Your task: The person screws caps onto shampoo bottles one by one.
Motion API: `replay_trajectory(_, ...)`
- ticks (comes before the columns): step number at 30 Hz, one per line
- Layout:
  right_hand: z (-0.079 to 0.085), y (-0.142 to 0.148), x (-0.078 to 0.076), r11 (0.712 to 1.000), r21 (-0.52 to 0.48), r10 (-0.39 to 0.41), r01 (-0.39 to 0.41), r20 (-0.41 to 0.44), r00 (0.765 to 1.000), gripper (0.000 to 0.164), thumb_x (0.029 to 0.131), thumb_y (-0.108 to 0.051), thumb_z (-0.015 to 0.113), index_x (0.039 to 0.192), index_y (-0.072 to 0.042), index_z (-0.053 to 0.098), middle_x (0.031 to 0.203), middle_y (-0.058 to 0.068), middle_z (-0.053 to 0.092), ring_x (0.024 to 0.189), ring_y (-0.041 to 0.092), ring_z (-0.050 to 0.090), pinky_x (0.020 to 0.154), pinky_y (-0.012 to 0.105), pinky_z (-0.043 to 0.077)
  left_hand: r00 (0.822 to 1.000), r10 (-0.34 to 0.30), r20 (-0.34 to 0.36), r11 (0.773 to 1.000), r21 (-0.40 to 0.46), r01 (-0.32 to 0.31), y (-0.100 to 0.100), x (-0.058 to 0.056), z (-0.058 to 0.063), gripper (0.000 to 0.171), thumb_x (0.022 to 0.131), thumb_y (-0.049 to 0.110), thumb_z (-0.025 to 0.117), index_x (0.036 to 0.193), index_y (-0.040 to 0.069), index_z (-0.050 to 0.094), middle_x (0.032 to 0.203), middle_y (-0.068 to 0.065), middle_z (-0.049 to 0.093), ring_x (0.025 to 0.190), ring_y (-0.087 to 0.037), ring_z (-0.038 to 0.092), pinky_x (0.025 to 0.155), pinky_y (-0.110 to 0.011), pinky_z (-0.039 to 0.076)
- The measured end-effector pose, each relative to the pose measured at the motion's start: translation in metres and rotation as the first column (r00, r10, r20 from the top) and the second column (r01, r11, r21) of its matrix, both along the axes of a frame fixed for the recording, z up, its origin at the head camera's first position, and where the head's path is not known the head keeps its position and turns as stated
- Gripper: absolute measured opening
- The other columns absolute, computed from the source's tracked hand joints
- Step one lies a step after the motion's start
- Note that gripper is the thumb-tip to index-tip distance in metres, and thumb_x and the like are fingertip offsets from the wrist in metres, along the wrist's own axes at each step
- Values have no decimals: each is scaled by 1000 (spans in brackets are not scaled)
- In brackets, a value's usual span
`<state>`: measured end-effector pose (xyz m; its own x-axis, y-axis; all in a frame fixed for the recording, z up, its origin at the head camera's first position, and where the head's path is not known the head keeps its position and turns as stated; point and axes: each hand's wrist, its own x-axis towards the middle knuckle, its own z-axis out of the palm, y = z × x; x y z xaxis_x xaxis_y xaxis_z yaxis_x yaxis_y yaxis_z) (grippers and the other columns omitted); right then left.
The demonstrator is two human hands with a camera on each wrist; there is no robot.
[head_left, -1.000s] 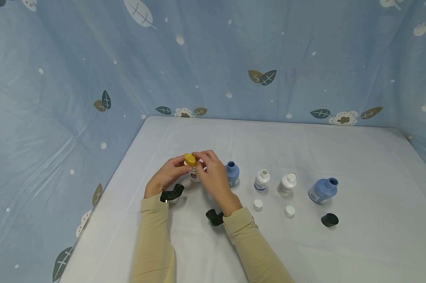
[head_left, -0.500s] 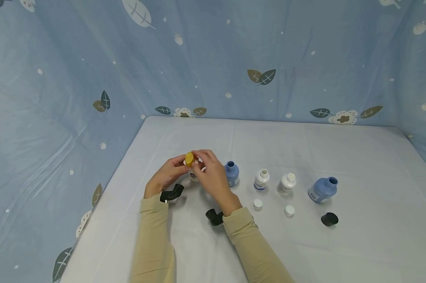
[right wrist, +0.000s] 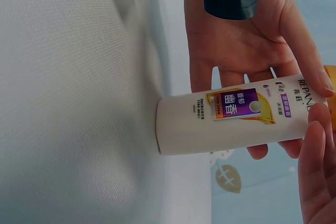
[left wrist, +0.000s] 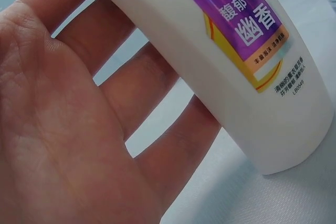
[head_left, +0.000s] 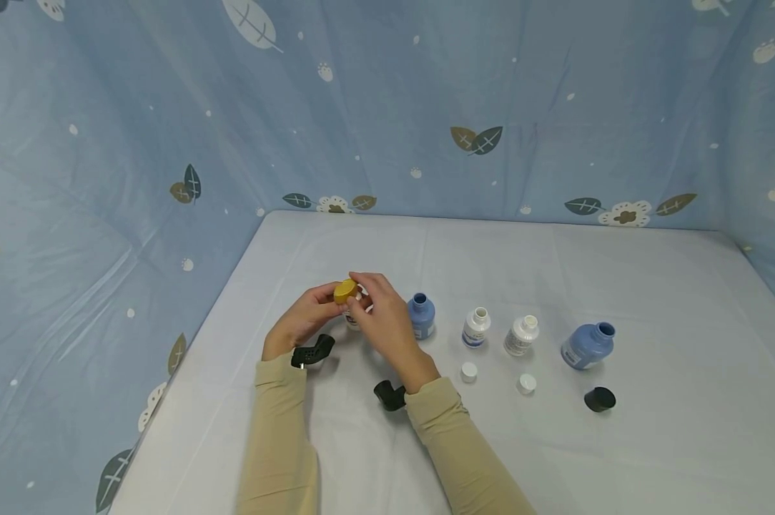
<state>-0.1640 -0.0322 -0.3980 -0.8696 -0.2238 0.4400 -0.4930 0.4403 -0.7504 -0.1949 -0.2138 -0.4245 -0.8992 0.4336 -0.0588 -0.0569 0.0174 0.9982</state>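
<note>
A white shower gel bottle [right wrist: 184, 125] with a purple label stands on the white table, topped by a yellow cap [head_left: 345, 291]. My left hand [head_left: 305, 318] holds it near the top, its fingers behind the bottle and its thumb close to the cap. From the other side, my right hand [head_left: 387, 315] pinches the cap with thumb and forefinger. The left wrist view shows the lower part of the bottle [left wrist: 210, 87] beside my left palm [left wrist: 58, 124]. In the right wrist view, the cap [right wrist: 331, 100] is cut off by the frame edge.
Just right of my right hand stands an uncapped blue bottle [head_left: 422, 318]. Farther right are two uncapped white bottles [head_left: 476, 329] and another blue bottle [head_left: 587, 347]. Two white caps [head_left: 468, 372] and a black cap [head_left: 600, 400] lie in front of them. Blue cloth [head_left: 387, 107] hangs behind.
The yellow cap has turned between my fingers and shows a different side. My right fingers have shifted slightly with it. The left hand and the other bottles look the same.
</note>
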Motion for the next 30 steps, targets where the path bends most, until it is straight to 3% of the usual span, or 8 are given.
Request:
replay_trajectory(11, 0, 1, -1, 999, -22, -43, 43, -7, 999, 32, 84, -6, 52, 113, -14, 61, 108, -2, 53, 74, 5, 51, 65, 17, 44, 1000, 1, -8, 1000, -25, -2, 1, 0, 1, 40, 85, 13, 62, 120, -1, 50, 116, -12, 53, 108, -24, 48, 96, -37, 34)
replay_trajectory(22, 2, 0, 0, 998, -16, -56, 56, -13, 998, 28, 84, -8, 53, 111, -14, 62, 105, -3, 53, 73, 5, 51, 64, 16, 44, 999, -17, -40, 1000, -17, 16, 0, 0, 1, 39, 85, 13, 62, 120, 0, 51, 114, -9, 54, 106, -21, 49, 94, -33, 36)
replay_trajectory(30, 1, 0, 0, 998, -21, -63, 62, -31, 998, 29, 82, -6, 53, 109, -13, 62, 102, -2, 53, 73, 4, 51, 64, 16, 44, 1000, -13, -24, 1000, -20, 12, 0, 1, 2, 42, 84, 13, 63, 121, -2, 49, 115, -11, 53, 106, -23, 49, 94, -36, 35)
